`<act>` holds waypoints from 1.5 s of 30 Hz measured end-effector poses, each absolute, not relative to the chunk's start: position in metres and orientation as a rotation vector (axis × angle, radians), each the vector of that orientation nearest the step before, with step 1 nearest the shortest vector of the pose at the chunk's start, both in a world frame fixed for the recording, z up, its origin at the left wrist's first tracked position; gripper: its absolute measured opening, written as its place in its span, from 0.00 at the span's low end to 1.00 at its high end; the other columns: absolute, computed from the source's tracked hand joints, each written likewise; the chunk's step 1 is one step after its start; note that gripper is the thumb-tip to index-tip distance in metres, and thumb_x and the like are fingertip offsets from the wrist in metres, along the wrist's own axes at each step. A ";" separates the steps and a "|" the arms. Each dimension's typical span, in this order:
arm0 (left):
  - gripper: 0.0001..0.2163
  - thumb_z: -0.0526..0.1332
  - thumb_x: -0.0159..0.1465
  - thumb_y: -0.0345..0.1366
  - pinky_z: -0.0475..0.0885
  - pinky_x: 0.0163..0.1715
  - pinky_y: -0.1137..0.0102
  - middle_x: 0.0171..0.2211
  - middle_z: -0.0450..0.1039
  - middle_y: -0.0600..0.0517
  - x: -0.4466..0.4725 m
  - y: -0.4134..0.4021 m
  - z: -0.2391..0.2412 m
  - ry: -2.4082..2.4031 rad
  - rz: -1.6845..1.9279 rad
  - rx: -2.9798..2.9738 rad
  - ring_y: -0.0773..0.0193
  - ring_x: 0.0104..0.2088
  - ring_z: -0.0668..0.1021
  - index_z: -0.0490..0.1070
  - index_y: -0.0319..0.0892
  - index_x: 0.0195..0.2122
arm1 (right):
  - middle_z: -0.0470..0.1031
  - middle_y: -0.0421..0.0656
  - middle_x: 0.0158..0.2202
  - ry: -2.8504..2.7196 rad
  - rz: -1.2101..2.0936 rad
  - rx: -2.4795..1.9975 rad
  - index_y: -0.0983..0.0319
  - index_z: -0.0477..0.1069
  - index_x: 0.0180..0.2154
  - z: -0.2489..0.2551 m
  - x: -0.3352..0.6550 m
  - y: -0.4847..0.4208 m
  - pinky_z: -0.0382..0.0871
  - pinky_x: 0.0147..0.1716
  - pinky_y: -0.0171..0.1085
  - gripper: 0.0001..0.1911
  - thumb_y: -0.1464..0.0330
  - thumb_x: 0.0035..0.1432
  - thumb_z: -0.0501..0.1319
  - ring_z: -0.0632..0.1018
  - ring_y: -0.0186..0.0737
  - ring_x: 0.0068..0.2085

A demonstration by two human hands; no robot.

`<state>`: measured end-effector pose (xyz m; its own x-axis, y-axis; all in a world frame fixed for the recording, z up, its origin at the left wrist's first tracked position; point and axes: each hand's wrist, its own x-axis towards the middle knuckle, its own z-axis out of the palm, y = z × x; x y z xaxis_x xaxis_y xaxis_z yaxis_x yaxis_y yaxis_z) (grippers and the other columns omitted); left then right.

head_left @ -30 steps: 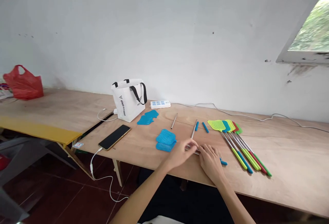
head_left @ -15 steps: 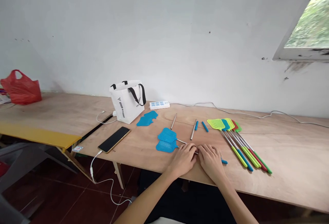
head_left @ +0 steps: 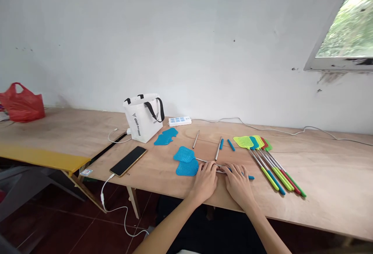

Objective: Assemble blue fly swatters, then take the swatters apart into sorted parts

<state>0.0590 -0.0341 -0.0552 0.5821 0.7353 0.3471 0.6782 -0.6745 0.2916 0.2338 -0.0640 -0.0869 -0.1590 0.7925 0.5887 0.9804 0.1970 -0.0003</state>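
Observation:
Two blue fly swatters lie before me, the upper swatter's head (head_left: pixel 184 153) partly over the lower swatter's head (head_left: pixel 187 168). Their metal rods run rightward under my hands to blue handles, one of which shows at the right. My left hand (head_left: pixel 206 178) has its curled fingers closed on the rods near the heads. Farther right, my right hand (head_left: pixel 238 183) curves its fingers over the rods and handles, mostly hiding them. Beyond my hands lie two loose metal rods, one (head_left: pixel 196 139) and another (head_left: pixel 218 148), two blue handles (head_left: pixel 231 145) and loose blue swatter heads (head_left: pixel 166 136).
A row of coloured fly swatters (head_left: pixel 269 168) lies to the right. At the left are a phone (head_left: pixel 128 160) on a white cable and a white bag (head_left: pixel 142 120). A power strip (head_left: pixel 180 121) sits by the wall. Farther left is a red bag (head_left: pixel 23 104).
The upper swatter head has slid left and sits less squarely over the lower one. My hands have drawn slightly apart, and more blue handle shows by my right fingers.

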 end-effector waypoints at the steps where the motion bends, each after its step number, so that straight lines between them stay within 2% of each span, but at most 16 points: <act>1: 0.12 0.51 0.69 0.28 0.64 0.59 0.57 0.59 0.68 0.46 0.059 -0.034 -0.055 1.203 0.679 2.681 0.54 0.61 0.69 0.67 0.44 0.51 | 0.77 0.44 0.54 -2.014 -0.550 -1.647 0.54 0.72 0.51 -0.088 0.234 -0.064 0.51 0.62 0.57 0.22 0.78 0.61 0.52 0.73 0.48 0.54; 16: 0.12 0.52 0.71 0.31 0.64 0.60 0.58 0.59 0.68 0.45 0.062 -0.034 -0.060 1.203 0.748 2.696 0.54 0.61 0.69 0.66 0.43 0.54 | 0.74 0.44 0.59 -2.043 -0.521 -1.635 0.54 0.71 0.56 -0.088 0.237 -0.065 0.59 0.58 0.51 0.25 0.78 0.65 0.49 0.74 0.47 0.57; 21: 0.12 0.53 0.71 0.31 0.64 0.60 0.57 0.60 0.67 0.45 0.062 -0.032 -0.064 1.189 0.755 2.722 0.53 0.61 0.69 0.66 0.42 0.54 | 0.75 0.47 0.57 -2.072 -0.433 -1.565 0.58 0.69 0.57 -0.089 0.236 -0.061 0.61 0.59 0.49 0.23 0.78 0.65 0.48 0.73 0.45 0.56; 24: 0.12 0.54 0.71 0.30 0.64 0.61 0.57 0.60 0.67 0.45 0.063 -0.033 -0.063 1.167 0.794 2.714 0.53 0.61 0.68 0.65 0.41 0.54 | 0.76 0.47 0.52 -2.051 -0.420 -1.507 0.58 0.69 0.54 -0.083 0.233 -0.061 0.65 0.54 0.46 0.17 0.73 0.68 0.50 0.74 0.46 0.53; 27: 0.11 0.56 0.70 0.31 0.64 0.60 0.58 0.57 0.69 0.46 0.064 -0.036 -0.058 1.157 0.869 2.677 0.54 0.58 0.70 0.66 0.43 0.53 | 0.76 0.45 0.41 -1.974 -0.384 -1.535 0.59 0.71 0.43 -0.078 0.231 -0.063 0.67 0.45 0.44 0.10 0.67 0.70 0.51 0.75 0.46 0.43; 30: 0.04 0.57 0.70 0.35 0.69 0.50 0.60 0.47 0.74 0.48 0.064 -0.038 -0.055 1.205 0.787 2.641 0.54 0.49 0.75 0.67 0.43 0.45 | 0.75 0.42 0.34 -1.979 -0.231 -1.528 0.58 0.68 0.35 -0.078 0.232 -0.064 0.67 0.39 0.40 0.13 0.67 0.72 0.49 0.76 0.42 0.38; 33: 0.04 0.57 0.71 0.36 0.71 0.43 0.63 0.40 0.76 0.49 0.064 -0.037 -0.055 1.186 0.652 2.629 0.54 0.44 0.77 0.68 0.42 0.40 | 0.78 0.41 0.35 -2.070 -0.123 -1.481 0.58 0.69 0.36 -0.082 0.233 -0.064 0.68 0.39 0.37 0.12 0.69 0.71 0.49 0.79 0.40 0.39; 38: 0.05 0.55 0.72 0.35 0.70 0.43 0.62 0.41 0.76 0.48 0.063 -0.035 -0.055 1.167 0.638 2.651 0.54 0.44 0.77 0.68 0.42 0.41 | 0.80 0.43 0.39 -2.094 -0.150 -1.494 0.58 0.71 0.39 -0.085 0.233 -0.062 0.69 0.43 0.38 0.11 0.70 0.71 0.50 0.81 0.42 0.43; 45: 0.05 0.56 0.71 0.36 0.70 0.43 0.63 0.41 0.77 0.48 0.062 -0.035 -0.055 1.152 0.634 2.644 0.54 0.44 0.77 0.68 0.42 0.41 | 0.81 0.43 0.40 -2.094 -0.150 -1.509 0.58 0.71 0.39 -0.086 0.233 -0.061 0.70 0.43 0.39 0.11 0.70 0.71 0.50 0.81 0.43 0.44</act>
